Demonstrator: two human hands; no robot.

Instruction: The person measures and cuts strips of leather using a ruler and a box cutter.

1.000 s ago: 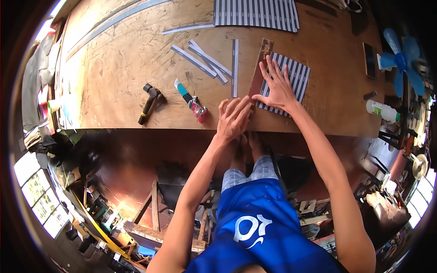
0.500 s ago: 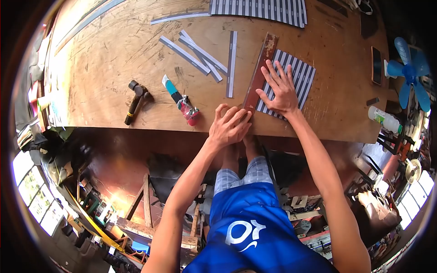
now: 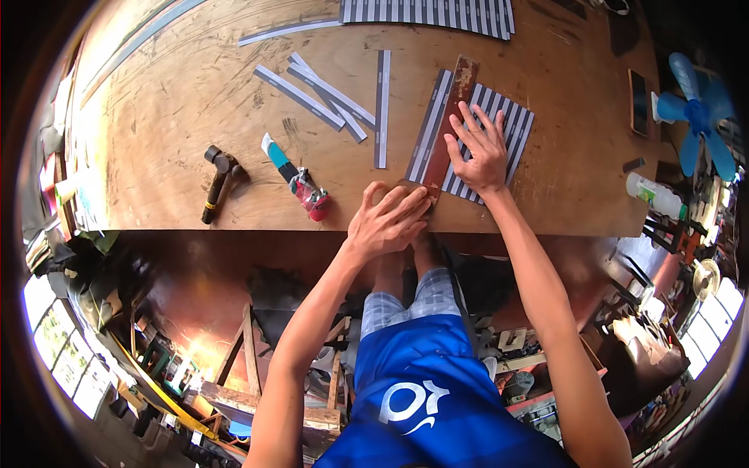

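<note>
My right hand (image 3: 482,160) lies with fingers spread over the striped sheet (image 3: 511,129), its fingertips by the right edge of a rusty reddish-brown flat bar (image 3: 447,129). The bar lies slantwise across the sheet, and light and dark stripes show on both sides of it. My left hand (image 3: 386,220) is curled at the table's front edge. Its fingertips press together at the lower end of the bar and the sheet's lower left corner; what they pinch, if anything, is hidden. Left of it lies a cutter knife (image 3: 290,175) with a teal part and a red wrapped end.
A hammer (image 3: 218,183) lies on the wooden table (image 3: 179,93) at left. Several cut strips (image 3: 382,109) lie in the middle, a larger striped sheet (image 3: 425,15) at the back. To the right are a phone (image 3: 638,101), a blue fan (image 3: 698,113) and a plastic bottle (image 3: 655,195).
A striped band of the sheet now shows left of the bar, where bare table was. My hands stay close to the bar. The whole view has shifted slightly.
</note>
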